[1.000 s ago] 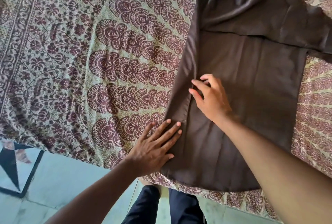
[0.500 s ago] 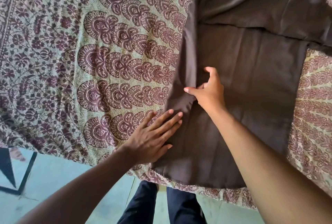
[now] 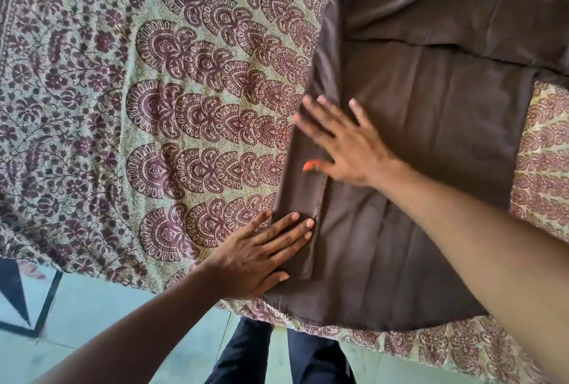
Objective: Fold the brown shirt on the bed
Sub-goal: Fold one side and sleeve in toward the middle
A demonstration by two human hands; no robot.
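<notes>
left hand [image 3: 261,257] flat, pinning brown shirt [image 3: 431,137] side fold | right hand [image 3: 348,143] flat, fingers spread, blurred | risk: slick fabric slides on bedspread [image 3: 154,106], fold springs open

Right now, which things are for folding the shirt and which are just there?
For the job:
brown shirt
left hand, flat on the shirt's near edge
right hand, fingers spread on the shirt
patterned bedspread under it

Just there:
tiled floor
dark trousers
</notes>
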